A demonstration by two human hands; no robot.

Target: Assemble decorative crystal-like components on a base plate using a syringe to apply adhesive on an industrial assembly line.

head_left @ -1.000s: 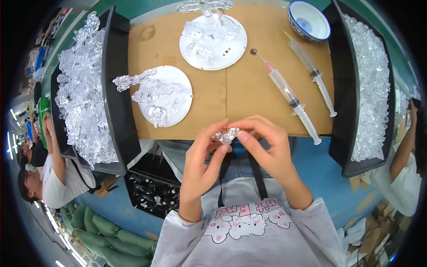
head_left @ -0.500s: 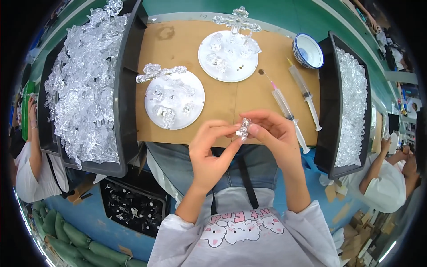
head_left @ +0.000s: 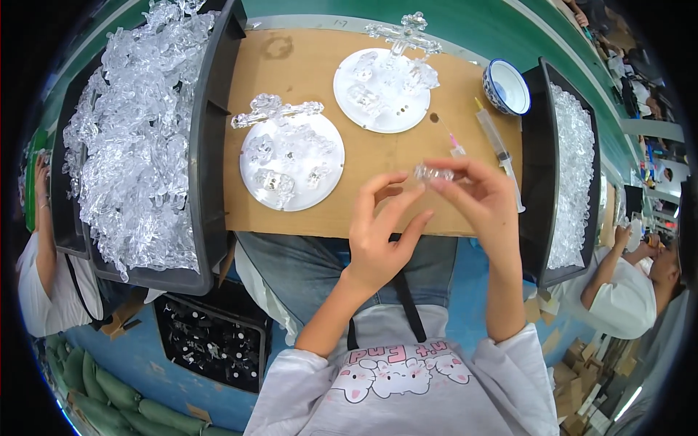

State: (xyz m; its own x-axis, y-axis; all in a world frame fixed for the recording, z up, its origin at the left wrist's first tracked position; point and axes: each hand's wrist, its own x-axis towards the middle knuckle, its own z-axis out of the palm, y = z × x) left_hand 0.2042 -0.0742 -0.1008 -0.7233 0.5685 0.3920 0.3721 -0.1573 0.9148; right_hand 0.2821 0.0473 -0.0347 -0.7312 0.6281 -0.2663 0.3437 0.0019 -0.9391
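Between the thumb and fingers of my right hand is a small clear plastic piece, raised over the cardboard-topped table. My left hand is just left of it, fingers apart and gripping nothing, with a fingertip close to the piece. Two round white discs bear several clear plastic parts, and a clear ornate cross sticks out from the nearer disc. Another clear cross stands at the farther disc. A pink-tipped syringe is mostly hidden behind my right hand.
A large black bin heaped with clear parts stands at left; a narrower black bin with small clear pieces is at right. A yellow-tipped syringe lies near a blue-and-white bowl. Other people sit at both sides.
Both hands have shifted right and up over the table. My left fingers have come off the clear piece, which stays in my right hand. The pink-tipped syringe is now largely covered.
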